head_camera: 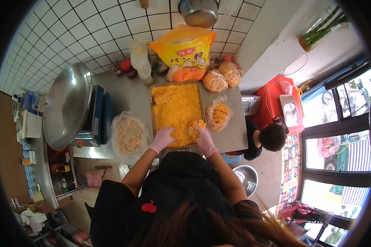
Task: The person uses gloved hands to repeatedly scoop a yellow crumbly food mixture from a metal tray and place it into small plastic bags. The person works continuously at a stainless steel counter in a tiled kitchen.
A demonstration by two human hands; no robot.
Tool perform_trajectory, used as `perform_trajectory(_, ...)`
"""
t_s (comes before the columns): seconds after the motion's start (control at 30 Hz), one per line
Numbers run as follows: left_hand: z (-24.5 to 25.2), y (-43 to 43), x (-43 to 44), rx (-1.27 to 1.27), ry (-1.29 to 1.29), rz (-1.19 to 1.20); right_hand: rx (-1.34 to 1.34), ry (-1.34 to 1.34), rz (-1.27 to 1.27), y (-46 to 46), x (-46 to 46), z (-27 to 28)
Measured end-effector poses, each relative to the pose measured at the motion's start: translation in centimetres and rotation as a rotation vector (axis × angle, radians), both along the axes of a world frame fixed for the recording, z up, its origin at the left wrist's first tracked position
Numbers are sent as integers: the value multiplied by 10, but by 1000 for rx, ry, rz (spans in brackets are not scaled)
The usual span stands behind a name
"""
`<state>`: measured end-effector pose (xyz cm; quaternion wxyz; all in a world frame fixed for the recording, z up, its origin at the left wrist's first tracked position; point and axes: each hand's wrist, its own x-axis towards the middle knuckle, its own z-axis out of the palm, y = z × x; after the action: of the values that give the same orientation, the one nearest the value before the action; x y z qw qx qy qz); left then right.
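A rectangular metal tray (201,105) in front of me holds a thick layer of orange breadcrumbs (177,108). At its near right corner, my right hand (206,142), in a thin clear glove, grips a crumb-coated lump of food (196,127). My left hand (164,137), gloved the same way, rests at the tray's near left part. Its fingertips are in the crumbs, so their grip is partly hidden. Left of the tray lies a plastic bag of pale raw strips (130,136), seemingly meat. To the right sits an opened bag of crumb-coated pieces (219,112).
Behind the tray stand a large breadcrumb packet (188,52), tied bags (215,81) and a white bottle (141,61). A wok (69,106) tilts by a portable stove (94,120) at left. A seated person (266,137) is beyond the table's right edge, near a steel basin (247,180).
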<state>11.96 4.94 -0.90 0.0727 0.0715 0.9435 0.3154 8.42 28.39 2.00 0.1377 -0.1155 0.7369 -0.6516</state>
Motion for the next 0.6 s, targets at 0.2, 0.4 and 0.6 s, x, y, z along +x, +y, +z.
perform_trajectory(0.2, -11, 24, 1, -162, -39, 58, 171, 151, 20, -3, -1, -24)
perform_trajectory(0.4, 9, 33, -19, 283, 325, 296, -560, -838, -251, -21, -15, -20)
perform_trajectory(0.6, 37, 50, -22, 486, 56, 304, -619, -664, -180, -38, -10, 1)
